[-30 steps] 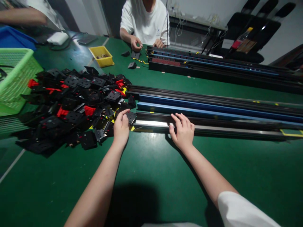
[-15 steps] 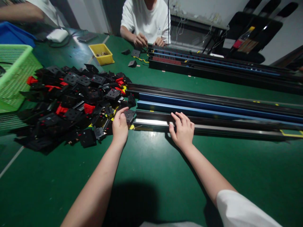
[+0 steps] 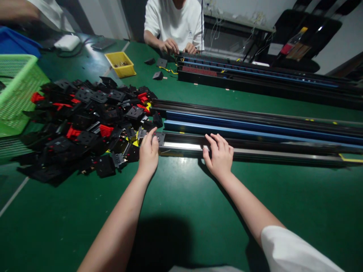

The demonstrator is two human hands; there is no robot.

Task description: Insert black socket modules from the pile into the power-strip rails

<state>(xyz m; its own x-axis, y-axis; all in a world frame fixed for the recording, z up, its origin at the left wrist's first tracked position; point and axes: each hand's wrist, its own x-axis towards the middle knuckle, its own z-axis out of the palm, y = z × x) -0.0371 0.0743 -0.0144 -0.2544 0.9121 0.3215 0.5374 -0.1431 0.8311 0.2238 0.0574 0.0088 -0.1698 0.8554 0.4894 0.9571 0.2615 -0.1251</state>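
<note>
A small black socket module (image 3: pixel 160 138) sits at the left end of a long black rail (image 3: pixel 255 154) with a silver strip along it. My left hand (image 3: pixel 148 151) is closed on this module, thumb up, and its palm hides part of the piece. Further right, my right hand (image 3: pixel 219 154) grips the same rail, its fingers bent over the far side and the thumb towards the near side. Behind it lie blue rails (image 3: pixel 249 133). To the left of my left hand spreads a heap of black socket modules (image 3: pixel 87 138) with red and yellow parts among them.
A green basket (image 3: pixel 19 90) stands at the left, with a blue bin (image 3: pixel 18 41) behind. Beyond the heap is a yellow tray (image 3: pixel 121 64) of small parts. Across the green table (image 3: pixel 181 219), a person (image 3: pixel 172 22) handles another long black rail (image 3: pixel 241 86).
My left hand has moved slightly right, bringing the socket module against the end of the rail. My right hand has stayed in place.
</note>
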